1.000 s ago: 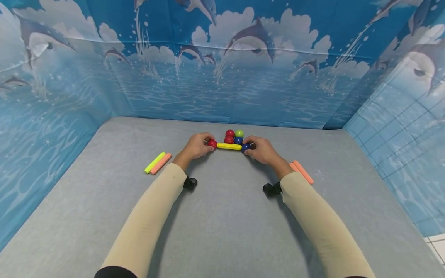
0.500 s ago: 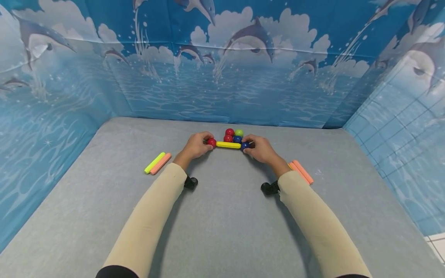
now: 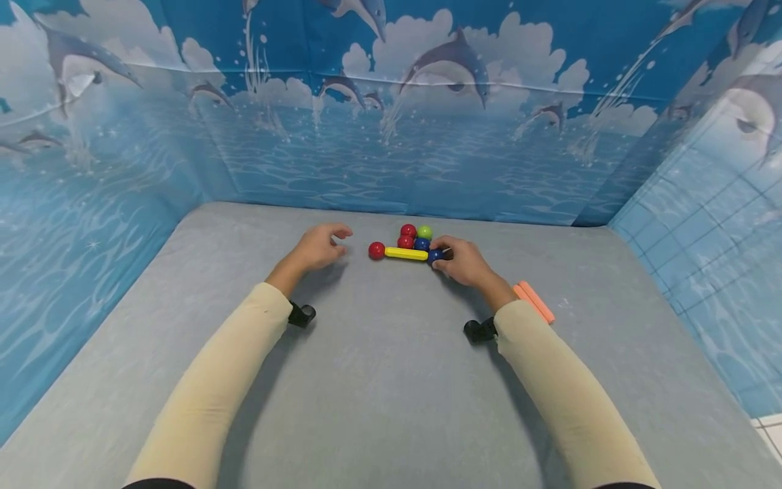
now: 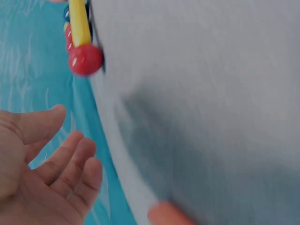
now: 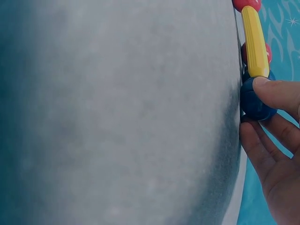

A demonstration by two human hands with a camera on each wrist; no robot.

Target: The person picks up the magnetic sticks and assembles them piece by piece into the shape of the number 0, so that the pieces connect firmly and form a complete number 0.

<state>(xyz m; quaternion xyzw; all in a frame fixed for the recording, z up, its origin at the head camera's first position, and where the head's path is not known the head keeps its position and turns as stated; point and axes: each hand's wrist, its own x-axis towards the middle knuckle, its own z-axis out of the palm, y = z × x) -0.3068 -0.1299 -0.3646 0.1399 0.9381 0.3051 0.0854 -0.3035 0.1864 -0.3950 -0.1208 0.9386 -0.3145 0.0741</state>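
Note:
My right hand pinches a blue ball at the right end of a ridged yellow stick. A red ball sits at the stick's left end. To the left of that ball, my left hand hovers above the table with relaxed fingers and nothing in it; the left wrist view shows its palm and spread thumb. Right behind the yellow stick lie two more red balls, another blue ball and a green ball, close together.
Orange sticks lie beside my right forearm on the grey table. A blurred orange stick end shows low in the left wrist view. A blue dolphin-print curtain stands along the table's back edge.
My left hand has let go of the red ball and drawn back to the left; its arm now covers the sticks there. The right hand stays at the blue ball.

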